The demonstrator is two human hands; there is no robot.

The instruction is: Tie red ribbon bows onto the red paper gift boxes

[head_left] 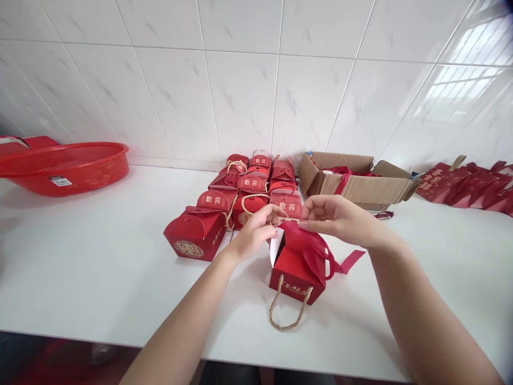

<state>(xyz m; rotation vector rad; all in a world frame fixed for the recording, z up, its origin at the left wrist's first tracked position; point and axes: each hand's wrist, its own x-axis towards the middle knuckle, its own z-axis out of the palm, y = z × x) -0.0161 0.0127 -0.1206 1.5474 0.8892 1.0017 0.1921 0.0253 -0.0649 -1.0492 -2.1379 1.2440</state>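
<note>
A small red gift box [295,270] stands on the table in front of me, its top partly open and a white inner flap showing on its left. A twisted gold rope handle [286,327] hangs from its near side. A dark red ribbon [315,251] lies over the box, its tail stretching to the right. My left hand [258,230] is closed at the box's far left edge, thumb and fingers bent together by the flap. At the top of the box, my right hand [334,216] pinches its far edge between thumb and fingers; the exact grip is partly hidden.
Several red gift boxes [196,235] stand in rows behind, towards the tiled wall. An open cardboard carton [356,190] with red ribbons is at the back right, beside flat red packages [444,187]. A red plastic basin [88,171] sits at the left on the white table [100,267].
</note>
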